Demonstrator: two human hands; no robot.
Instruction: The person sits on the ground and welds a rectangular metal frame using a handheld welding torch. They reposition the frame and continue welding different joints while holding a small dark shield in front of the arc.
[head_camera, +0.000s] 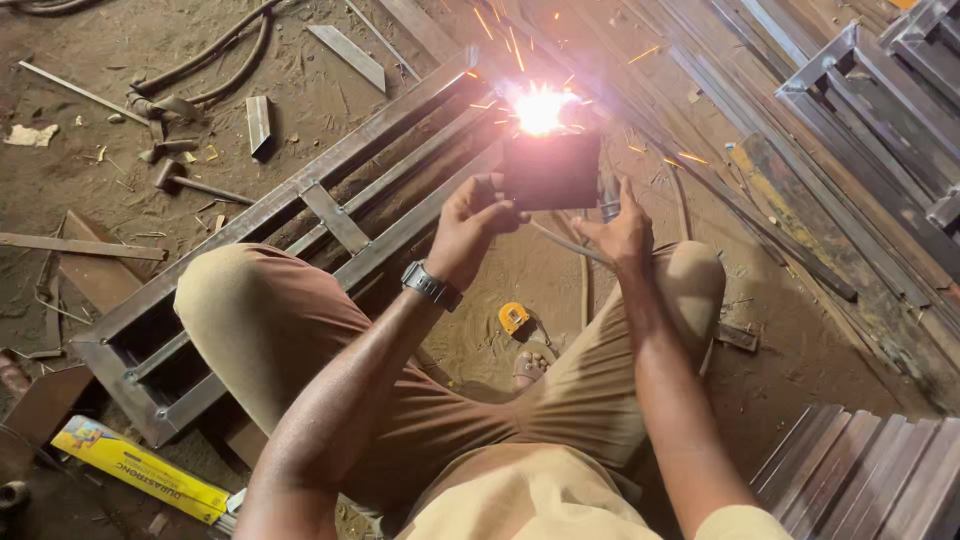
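Dark shield (551, 171), flat toward the sparks, gripped by left hand (470, 225); right hand (622, 232) grasps a rod (565, 245).

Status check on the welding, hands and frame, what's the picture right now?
Left hand holds dark shield plate up. Right hand by the electrode rod. Arc sparking on steel frame. Hammer lies aside.

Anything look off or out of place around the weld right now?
Sparks fly off the weld on the metal frame close to both bare hands. The left hand holds a dark shield; the right hand holds the rod holder, mostly hidden. A hammer, offcuts and hoses lie scattered on the dirt floor.
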